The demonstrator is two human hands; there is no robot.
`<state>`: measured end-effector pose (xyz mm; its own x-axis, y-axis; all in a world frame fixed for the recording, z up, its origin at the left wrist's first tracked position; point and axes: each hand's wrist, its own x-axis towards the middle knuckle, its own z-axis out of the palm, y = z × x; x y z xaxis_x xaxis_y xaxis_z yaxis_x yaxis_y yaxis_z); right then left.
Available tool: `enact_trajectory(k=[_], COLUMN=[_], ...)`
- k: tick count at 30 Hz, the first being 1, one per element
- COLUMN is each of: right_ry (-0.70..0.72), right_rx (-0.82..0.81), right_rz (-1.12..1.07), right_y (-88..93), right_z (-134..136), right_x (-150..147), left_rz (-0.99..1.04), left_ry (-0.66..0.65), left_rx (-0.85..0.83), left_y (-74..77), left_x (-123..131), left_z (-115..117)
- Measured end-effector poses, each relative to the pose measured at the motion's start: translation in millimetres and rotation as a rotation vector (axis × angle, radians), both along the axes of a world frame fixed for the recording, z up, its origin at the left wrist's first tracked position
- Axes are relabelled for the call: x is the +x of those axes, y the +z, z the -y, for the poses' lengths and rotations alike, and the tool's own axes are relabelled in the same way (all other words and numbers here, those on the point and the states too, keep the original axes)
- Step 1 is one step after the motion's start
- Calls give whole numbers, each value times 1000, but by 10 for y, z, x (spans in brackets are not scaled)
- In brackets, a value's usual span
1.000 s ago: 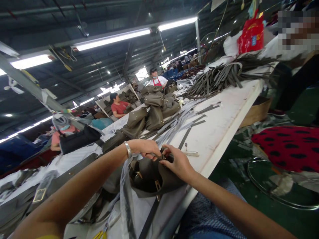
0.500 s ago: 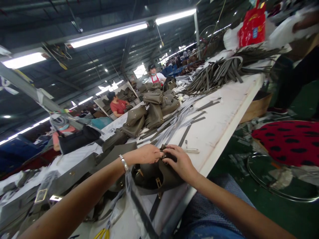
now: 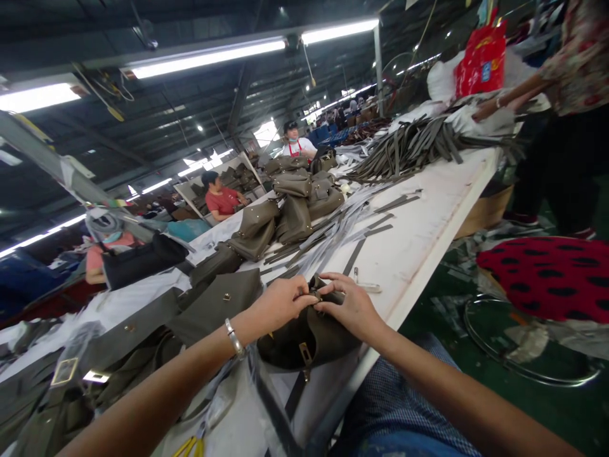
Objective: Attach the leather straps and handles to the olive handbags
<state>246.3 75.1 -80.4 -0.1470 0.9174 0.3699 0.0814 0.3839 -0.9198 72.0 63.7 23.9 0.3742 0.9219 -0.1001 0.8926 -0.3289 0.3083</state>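
Note:
An olive-brown handbag [image 3: 333,343] with gold-coloured metal fittings lies in front of me at the table's near edge. My left hand [image 3: 283,303] pinches the bag's upper edge between thumb and fingers. Close against it, my right hand [image 3: 349,306] grips the same edge from the other side, fingers bent. The small part between the fingertips is mostly hidden. A flap with a gold clasp [image 3: 227,297] lies just left of the hands. Beyond my right hand rests a small white tool [image 3: 370,287].
More olive-brown bags [image 3: 295,219] are heaped along the white table [image 3: 419,216]. Loose straps [image 3: 404,149] lie in a pile at its far end. Yellow-handled scissors [image 3: 190,446] are at the bottom. To the right stands a red dotted stool [image 3: 547,276]. A co-worker's arm [image 3: 514,95] reaches over the straps.
Both hands stay at the bag's edge, with the fingers slightly shifted. The co-worker at the right has come further into view, with hands on a white bundle by the straps.

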Motion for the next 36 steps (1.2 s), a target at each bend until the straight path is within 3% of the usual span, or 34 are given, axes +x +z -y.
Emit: enact_trajectory(k=[5,11,15,21,26,31,36], right_ry=[24,59,85,75,16,159,263], right_rx=[9,75,141,195,76,-217,-310], right_rz=[-4,-8,72,-8,38,-18,-41], right_y=[29,9,-27,-23,-17,50,136], right_z=[65,73,50,95,97,39,13], right_x=[5,52,87,26,19,62,119], left_rz=[106,224,151,-77,-159,-181,-205], left_ry=[62,1,-64,-77,-92,-141,-124], left_rx=[40,-49,-78,-1,80,52,54], left_y=[-74,-83,-2,114,79,35,12], left_x=[-13,-3,-14,81,108,41,1], left_z=[37,63,56,47,102,170,235])
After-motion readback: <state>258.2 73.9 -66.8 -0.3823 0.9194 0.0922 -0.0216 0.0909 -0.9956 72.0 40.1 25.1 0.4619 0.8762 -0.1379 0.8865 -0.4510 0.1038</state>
